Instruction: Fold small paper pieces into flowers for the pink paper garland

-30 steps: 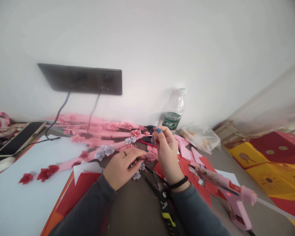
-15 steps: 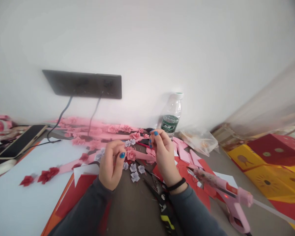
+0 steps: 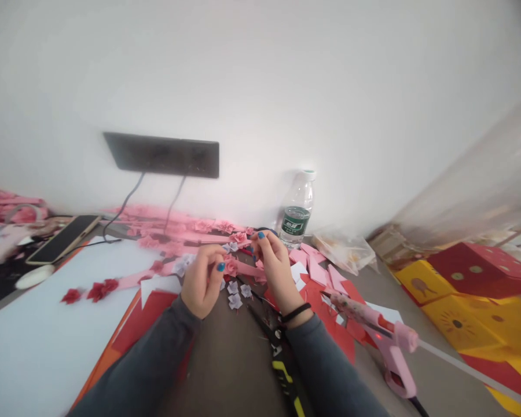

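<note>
My left hand [image 3: 198, 285] is closed, thumb and fingertips pinched together. Facing it, my right hand [image 3: 278, 271] is also pinched, a little higher and farther off. Whatever is between either hand's fingers is hidden or too small to make out. Below and between them, several small pale lilac paper flowers [image 3: 235, 301] lie on the grey table. Just behind the hands is a pink paper flower [image 3: 230, 266] on a pink wrapped stem. Black-and-yellow pliers [image 3: 282, 370] lie by my right wrist, and a pink glue gun [image 3: 373, 324] with a lit red light rests to the right.
A water bottle [image 3: 296, 220] stands by the wall near a clear plastic bag [image 3: 347, 252]. Red paper [image 3: 141, 321] and white sheets [image 3: 30, 330] cover the left side, with a phone [image 3: 64, 238] beyond. Yellow and red boxes [image 3: 469, 324] stand at right. Cords hang from a black wall socket [image 3: 165, 155].
My two hands have come closer together, both still pinched. The view has shifted slightly, so the surroundings sit differently in the picture. The objects on the table appear unmoved.
</note>
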Motion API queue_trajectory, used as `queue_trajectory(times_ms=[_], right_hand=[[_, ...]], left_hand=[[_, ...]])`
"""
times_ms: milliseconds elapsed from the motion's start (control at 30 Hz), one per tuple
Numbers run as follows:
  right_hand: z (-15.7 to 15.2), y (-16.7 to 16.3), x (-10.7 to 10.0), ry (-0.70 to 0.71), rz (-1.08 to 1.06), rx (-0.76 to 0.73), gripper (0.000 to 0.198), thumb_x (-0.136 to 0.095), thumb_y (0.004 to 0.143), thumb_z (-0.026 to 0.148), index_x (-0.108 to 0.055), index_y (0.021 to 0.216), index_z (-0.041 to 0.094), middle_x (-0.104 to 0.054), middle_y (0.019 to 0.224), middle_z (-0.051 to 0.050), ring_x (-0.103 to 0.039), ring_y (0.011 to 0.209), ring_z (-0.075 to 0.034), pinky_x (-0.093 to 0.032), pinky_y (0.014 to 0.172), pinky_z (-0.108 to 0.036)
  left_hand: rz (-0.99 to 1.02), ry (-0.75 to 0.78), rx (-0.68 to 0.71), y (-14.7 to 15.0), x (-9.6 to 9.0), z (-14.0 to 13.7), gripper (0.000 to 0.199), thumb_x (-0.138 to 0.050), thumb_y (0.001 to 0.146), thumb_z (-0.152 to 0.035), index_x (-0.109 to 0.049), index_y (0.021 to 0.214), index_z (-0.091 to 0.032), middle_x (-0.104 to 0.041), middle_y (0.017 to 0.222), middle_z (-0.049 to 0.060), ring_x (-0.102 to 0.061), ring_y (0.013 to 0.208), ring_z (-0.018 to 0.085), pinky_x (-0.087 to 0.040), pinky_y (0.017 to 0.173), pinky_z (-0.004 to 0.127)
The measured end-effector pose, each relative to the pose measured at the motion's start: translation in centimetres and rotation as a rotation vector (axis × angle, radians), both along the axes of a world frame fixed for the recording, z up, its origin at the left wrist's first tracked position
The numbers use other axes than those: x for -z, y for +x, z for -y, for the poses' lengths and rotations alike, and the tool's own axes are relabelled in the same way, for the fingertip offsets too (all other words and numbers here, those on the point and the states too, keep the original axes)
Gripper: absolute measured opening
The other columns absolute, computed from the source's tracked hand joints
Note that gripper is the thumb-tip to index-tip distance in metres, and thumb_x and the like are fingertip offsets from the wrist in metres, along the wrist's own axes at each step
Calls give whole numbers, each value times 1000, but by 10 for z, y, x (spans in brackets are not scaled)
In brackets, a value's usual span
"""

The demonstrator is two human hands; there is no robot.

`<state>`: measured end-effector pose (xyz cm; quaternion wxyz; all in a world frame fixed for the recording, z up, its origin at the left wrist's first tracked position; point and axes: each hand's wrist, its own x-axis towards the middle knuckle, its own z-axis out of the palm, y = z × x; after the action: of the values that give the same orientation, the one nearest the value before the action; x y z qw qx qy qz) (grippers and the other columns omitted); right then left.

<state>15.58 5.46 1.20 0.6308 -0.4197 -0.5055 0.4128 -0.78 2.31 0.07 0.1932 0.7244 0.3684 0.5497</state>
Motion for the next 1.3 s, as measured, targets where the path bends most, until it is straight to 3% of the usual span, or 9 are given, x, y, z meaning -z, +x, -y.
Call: queue_trajectory(times_ms=[133, 233, 333, 433, 533, 633, 800, 1067, 1300], right_hand=[[1, -4, 0, 9, 25, -50, 32, -54, 90, 48, -57, 74, 20, -45, 60, 5, -39, 54, -12, -33, 52, -25], [4, -7, -1, 67, 53, -96, 35, -54, 89, 47, -52, 67, 21, -44, 60, 5, -41, 56, -13, -35, 56, -26], [6, -9, 1, 90, 84, -114, 35, -53, 90, 48, -53, 67, 20, -45, 60, 5, -41, 56, -12, -36, 57, -26], [4, -11, 3, 106, 72, -121, 38, -52, 90, 51, -54, 68, 20, -44, 60, 5, -41, 56, -12, -36, 57, -26], [3, -12, 5, 115, 59, -134, 41, -52, 88, 56, -54, 67, 21, -45, 60, 4, -41, 55, -12, -37, 57, -26], [2, -13, 5, 123, 58, -150, 42, -54, 87, 57, -55, 67, 20, -46, 60, 4, -42, 55, -12, -37, 57, -26], [4, -14, 5, 130, 68, -161, 41, -54, 87, 56, -53, 67, 20, -46, 61, 4, -41, 55, -12, -36, 57, -26], [5, -9, 4, 142, 164, -184, 36, -50, 89, 50, -47, 68, 21, -44, 61, 4, -40, 56, -12, -34, 57, -26], [24, -6, -19, 152, 334, -272, 22, -49, 90, 34, -49, 74, 20, -45, 63, 5, -42, 58, -12, -35, 57, -24]], left_hand=[[-131, -60, 42, 16, -19, 6, 19, -43, 94, -21, -49, 112, -21, -53, 74, -3, -51, 58, 12, -41, 61, 24], [-297, -155, 62, 20, -44, 6, 18, -46, 89, -20, -51, 106, -21, -55, 74, -3, -53, 59, 13, -41, 60, 24], [-530, -356, 44, -1, -70, 7, 11, -49, 84, -23, -55, 93, -22, -60, 69, -2, -58, 62, 17, -41, 61, 27], [-752, -467, -54, -46, -83, 13, 3, -54, 75, -23, -56, 77, -23, -65, 77, 2, -63, 74, 22, -43, 66, 30], [-849, -515, -205, -90, -79, 24, 12, -58, 65, -20, -58, 77, -23, -68, 83, 5, -65, 86, 27, -44, 72, 32], [-858, -560, -244, -111, -66, 35, 11, -60, 65, -26, -56, 75, -23, -65, 73, 2, -63, 74, 25, -42, 66, 31], [-743, -582, -226, -108, -55, 45, 11, -56, 70, -24, -50, 61, -22, -63, 65, -2, -59, 65, 20, -38, 59, 26], [-687, -581, -255, -111, -69, 50, 23, -59, 75, -35, -65, 57, -22, -73, 70, 1, -66, 70, 23, -43, 62, 26], [-814, -466, -304, -111, -81, 54, 39, -47, 84, -47, -79, 88, -26, -78, 107, 4, -72, 94, 28, -51, 73, 27]])
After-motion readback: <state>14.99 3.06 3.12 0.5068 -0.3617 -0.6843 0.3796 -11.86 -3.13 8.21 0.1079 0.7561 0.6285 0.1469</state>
